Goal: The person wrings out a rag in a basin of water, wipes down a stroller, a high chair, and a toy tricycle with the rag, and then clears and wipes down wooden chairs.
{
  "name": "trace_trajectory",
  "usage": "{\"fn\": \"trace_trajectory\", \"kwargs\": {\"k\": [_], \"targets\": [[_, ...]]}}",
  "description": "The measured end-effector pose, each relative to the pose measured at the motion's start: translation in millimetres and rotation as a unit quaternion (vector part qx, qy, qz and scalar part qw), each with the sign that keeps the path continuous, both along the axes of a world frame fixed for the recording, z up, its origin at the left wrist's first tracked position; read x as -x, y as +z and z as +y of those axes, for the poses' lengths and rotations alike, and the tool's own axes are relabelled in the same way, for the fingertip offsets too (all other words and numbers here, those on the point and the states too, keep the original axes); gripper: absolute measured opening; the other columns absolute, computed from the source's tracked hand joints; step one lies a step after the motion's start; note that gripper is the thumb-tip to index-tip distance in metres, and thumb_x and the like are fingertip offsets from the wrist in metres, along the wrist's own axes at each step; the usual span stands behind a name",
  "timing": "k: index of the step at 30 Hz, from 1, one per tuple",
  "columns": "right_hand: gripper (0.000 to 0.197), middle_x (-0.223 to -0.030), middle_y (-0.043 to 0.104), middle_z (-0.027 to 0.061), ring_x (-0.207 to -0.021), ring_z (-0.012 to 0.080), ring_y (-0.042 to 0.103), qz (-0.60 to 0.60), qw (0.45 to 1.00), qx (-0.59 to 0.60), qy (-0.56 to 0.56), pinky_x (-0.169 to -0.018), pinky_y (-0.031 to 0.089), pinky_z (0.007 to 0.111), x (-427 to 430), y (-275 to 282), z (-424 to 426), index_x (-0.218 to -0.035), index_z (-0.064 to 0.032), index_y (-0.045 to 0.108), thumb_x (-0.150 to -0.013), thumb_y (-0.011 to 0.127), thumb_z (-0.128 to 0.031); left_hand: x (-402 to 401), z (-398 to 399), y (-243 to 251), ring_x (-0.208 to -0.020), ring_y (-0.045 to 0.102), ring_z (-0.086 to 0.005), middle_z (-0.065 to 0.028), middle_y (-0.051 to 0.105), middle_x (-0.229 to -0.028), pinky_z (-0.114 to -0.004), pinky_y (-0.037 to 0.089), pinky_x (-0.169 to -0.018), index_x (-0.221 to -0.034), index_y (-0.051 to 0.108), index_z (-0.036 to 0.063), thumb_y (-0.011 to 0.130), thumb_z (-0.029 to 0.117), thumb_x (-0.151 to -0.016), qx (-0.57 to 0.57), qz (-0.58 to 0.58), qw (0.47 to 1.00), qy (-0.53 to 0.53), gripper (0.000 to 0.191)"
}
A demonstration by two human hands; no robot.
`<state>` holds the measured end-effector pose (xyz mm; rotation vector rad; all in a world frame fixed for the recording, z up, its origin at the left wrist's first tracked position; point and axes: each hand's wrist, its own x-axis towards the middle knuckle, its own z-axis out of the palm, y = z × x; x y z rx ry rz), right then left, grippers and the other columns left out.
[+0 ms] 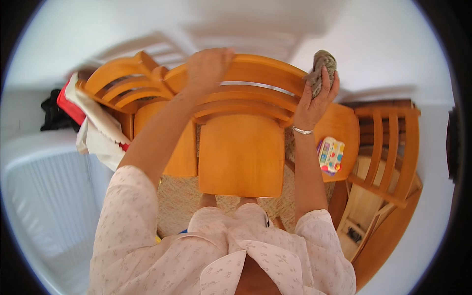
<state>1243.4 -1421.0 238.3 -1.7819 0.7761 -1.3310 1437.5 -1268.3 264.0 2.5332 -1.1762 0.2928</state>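
Note:
A wooden chair (241, 155) with a slatted backrest stands directly before me, its seat towards me. My left hand (210, 68) rests over the left part of the top rail (267, 68), its fingers curled over the edge and slightly blurred. At the right end of that rail, my right hand (319, 99) holds a bunched grey-brown cloth (324, 66). The cloth's left side lies close to the corner of the rail; whether it touches the wood I cannot tell. A silver bangle circles my right wrist.
Another wooden chair (121, 86) stands at left, with red and cream fabric (97, 118) beside it. On the right-hand chair (337, 121) lies a colourful toy-like board (332, 155). A white wall (376, 48) rises behind. A ribbed white surface (55, 195) is at far left.

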Motion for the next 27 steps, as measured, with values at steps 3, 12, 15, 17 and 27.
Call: {"fn": "trace_trajectory", "kwargs": {"k": [3, 12, 15, 17, 27], "targets": [[0.045, -0.131, 0.052, 0.0112, -0.128, 0.037, 0.039, 0.182, 0.928, 0.315, -0.076, -0.105, 0.031, 0.049, -18, 9, 12, -0.122, -0.0146, 0.061, -0.078, 0.068, -0.009, 3, -2, 1, -0.076, 0.06, -0.0317, -0.0088, 0.065, -0.076, -0.045, 0.045, -0.071, -0.082, 0.064, 0.0101, 0.043, 0.037, -0.097, 0.014, -0.014, 1.0, 0.011, 0.037], [0.03, -0.12, 0.06, 0.0065, -0.116, 0.0285, 0.052, 0.237, 0.893, 0.348, 0.157, -0.094, 0.041, 0.044, -130, 17, 112, -0.111, -0.0106, 0.063, -0.082, 0.065, -0.017, 84, 126, -7, -0.125, 0.043, -0.0353, -0.0181, 0.049, -0.131, -0.041, 0.033, -0.106, -0.123, 0.051, 0.0018, 0.052, 0.012, -0.092, 0.379, 0.19, 0.903, -0.068, 0.033], [0.025, -0.112, 0.062, 0.0073, -0.111, 0.0271, 0.053, 0.282, 0.907, -0.049, 0.308, -0.09, 0.042, 0.042, -172, 55, 146, -0.106, -0.0103, 0.063, -0.085, 0.063, -0.022, 121, 220, -65, -0.122, 0.047, -0.0331, -0.0174, 0.05, -0.13, -0.041, 0.035, -0.104, -0.125, 0.052, 0.002, 0.053, 0.018, -0.093, 0.404, 0.302, 0.862, 0.044, 0.035], [0.024, -0.109, 0.063, 0.0083, -0.108, 0.0264, 0.055, 0.224, 0.907, -0.034, 0.355, -0.092, 0.041, 0.042, -185, 55, 177, -0.104, -0.0106, 0.063, -0.084, 0.062, -0.023, 147, 279, -73, -0.117, 0.05, -0.0302, -0.0172, 0.053, -0.124, -0.038, 0.038, -0.1, -0.123, 0.053, 0.0014, 0.052, 0.021, -0.094, 0.393, 0.394, 0.811, 0.179, 0.035], [0.012, -0.088, 0.065, 0.0077, -0.085, 0.0232, 0.062, 0.525, 0.451, 0.665, 0.282, -0.078, 0.046, 0.04, -227, -3, 247, -0.086, -0.0086, 0.068, -0.078, 0.06, -0.014, 185, 443, -143, -0.102, 0.055, -0.0226, -0.0125, 0.059, -0.112, -0.034, 0.043, -0.09, -0.117, 0.056, 0.0026, 0.05, 0.013, -0.094, 0.351, 0.392, 0.783, 0.332, 0.027]]}}
